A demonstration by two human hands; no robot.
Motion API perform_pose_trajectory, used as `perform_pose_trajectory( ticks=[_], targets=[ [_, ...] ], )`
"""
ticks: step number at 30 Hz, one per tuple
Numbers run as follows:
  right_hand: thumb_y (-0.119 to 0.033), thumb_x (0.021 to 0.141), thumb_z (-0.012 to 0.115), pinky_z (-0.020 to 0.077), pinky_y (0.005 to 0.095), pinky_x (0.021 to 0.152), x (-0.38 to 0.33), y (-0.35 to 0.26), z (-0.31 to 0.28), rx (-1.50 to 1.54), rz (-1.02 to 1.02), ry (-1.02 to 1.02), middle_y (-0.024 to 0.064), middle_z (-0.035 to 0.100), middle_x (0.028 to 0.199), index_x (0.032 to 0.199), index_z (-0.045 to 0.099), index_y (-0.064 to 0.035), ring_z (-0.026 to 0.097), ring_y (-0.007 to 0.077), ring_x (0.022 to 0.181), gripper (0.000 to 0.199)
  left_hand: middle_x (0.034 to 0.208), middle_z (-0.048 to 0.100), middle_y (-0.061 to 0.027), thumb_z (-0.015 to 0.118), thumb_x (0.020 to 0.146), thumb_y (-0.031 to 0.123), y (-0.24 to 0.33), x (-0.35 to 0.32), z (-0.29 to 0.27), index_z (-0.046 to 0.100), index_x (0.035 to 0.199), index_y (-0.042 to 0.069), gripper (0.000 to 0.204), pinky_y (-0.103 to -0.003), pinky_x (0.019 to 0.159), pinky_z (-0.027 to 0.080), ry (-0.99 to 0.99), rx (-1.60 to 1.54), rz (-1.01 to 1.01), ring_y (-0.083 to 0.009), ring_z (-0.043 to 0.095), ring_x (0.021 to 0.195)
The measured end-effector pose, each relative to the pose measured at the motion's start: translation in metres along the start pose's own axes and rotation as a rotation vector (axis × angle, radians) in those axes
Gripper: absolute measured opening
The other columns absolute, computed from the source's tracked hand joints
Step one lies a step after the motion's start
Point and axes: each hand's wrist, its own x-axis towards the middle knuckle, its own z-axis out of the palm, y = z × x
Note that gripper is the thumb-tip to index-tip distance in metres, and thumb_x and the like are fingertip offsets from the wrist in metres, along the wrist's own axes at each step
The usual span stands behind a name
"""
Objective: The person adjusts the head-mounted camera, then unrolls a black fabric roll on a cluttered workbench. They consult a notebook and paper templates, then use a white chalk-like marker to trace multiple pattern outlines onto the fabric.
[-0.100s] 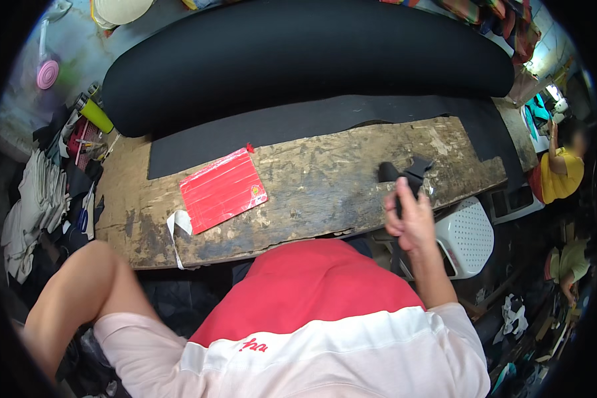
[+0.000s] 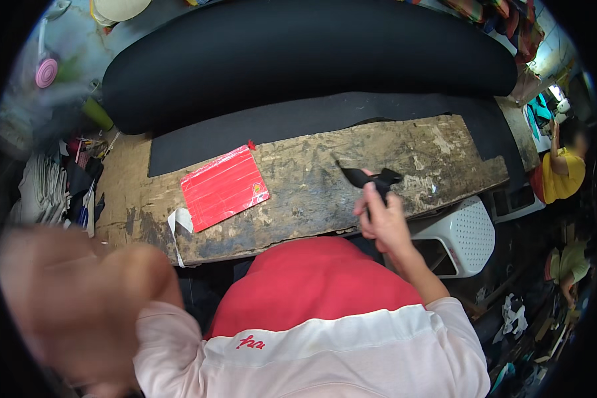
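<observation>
My right hand (image 2: 383, 224) is closed around a dark, floppy strip of black cloth (image 2: 385, 184), whose ends stick out past the fingers above the worktable (image 2: 312, 192). Its exact shape is hard to make out. At the lower left, my left arm and hand (image 2: 53, 298) are smeared by motion, so the fingers cannot be read. Left of the table's middle lies a flat red plastic-covered booklet (image 2: 225, 189) with a small red tuft at its top corner. A white strip (image 2: 180, 220) pokes out beside it and hangs over the near edge.
A big black fabric roll (image 2: 312, 53) spans the table's back, its loose sheet (image 2: 245, 123) spread in front. A white plastic stool (image 2: 467, 235) stands right of the table. Folded pale cloth (image 2: 40, 192) is stacked at left. A person in yellow (image 2: 564, 172) sits far right.
My right hand has moved left over the table, carrying the black cloth with it. My left arm has swung further into view and is now blurred.
</observation>
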Motion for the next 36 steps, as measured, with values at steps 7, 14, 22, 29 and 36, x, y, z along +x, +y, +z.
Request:
perform_pose_trajectory(
  ticks=[7, 14, 22, 29, 36],
  targets=[
    [-0.025, 0.095, 0.053, 0.0509, 0.0311, 0.073, 0.000, 0.031, 0.012, -0.460, -0.269, -0.006, 0.0139, 0.062, 0.098, 0.144, 0.004, 0.0031, 0.064, 0.0185, 0.081, 0.075, 0.086, 0.054, -0.0006, 0.076, 0.078, 0.026, -0.037, 0.006, -0.118, 0.036, 0.132, -0.007, 0.075, -0.019, 0.060, 0.040, 0.858, 0.828, -0.489, -0.0068, 0.050, 0.072],
    [-0.033, 0.090, 0.062, 0.0510, 0.0333, 0.078, 0.000, 0.048, 0.019, -0.537, -0.471, -0.071, 0.0170, 0.065, 0.098, 0.144, 0.001, 0.0030, 0.067, 0.0247, 0.083, 0.089, 0.084, 0.058, -0.0027, 0.090, 0.059, 0.024, -0.047, -0.032, -0.120, 0.042, 0.131, -0.003, 0.091, -0.018, 0.061, 0.040, 0.825, 1.464, -0.547, -0.0051, 0.051, 0.077],
    [-0.036, 0.074, 0.079, 0.0508, 0.0314, 0.071, -0.002, 0.038, 0.015, -0.473, -0.449, -0.172, 0.0147, 0.067, 0.087, 0.121, 0.050, 0.0032, 0.066, 0.0220, 0.078, 0.069, 0.079, 0.053, -0.0071, 0.087, 0.060, 0.025, -0.052, -0.036, -0.130, 0.070, 0.076, 0.006, 0.030, -0.034, 0.073, 0.044, 0.574, 2.113, -0.257, -0.0238, 0.056, 0.086],
    [-0.028, 0.057, 0.090, 0.0493, 0.0296, 0.078, 0.001, 0.034, 0.028, -0.624, -0.359, -0.369, 0.0122, 0.064, 0.097, 0.112, 0.058, 0.0016, 0.063, 0.0188, 0.089, 0.070, 0.092, 0.065, -0.0170, 0.041, 0.100, 0.023, -0.050, -0.045, -0.146, 0.057, 0.077, 0.000, 0.036, -0.043, 0.096, 0.043, 0.872, 1.167, -0.099, -0.0325, 0.060, 0.105],
    [-0.007, 0.075, 0.076, 0.0441, 0.0209, 0.074, -0.004, 0.037, 0.038, -0.035, -0.009, -0.242, 0.0012, 0.055, 0.094, 0.128, 0.047, -0.0014, 0.052, 0.0061, 0.084, 0.060, 0.079, 0.060, -0.0142, 0.037, 0.100, 0.033, -0.039, -0.039, -0.180, 0.046, 0.072, 0.006, 0.041, -0.042, 0.079, 0.051, 1.224, 0.503, 0.019, -0.0283, 0.061, 0.087]
  ],
)
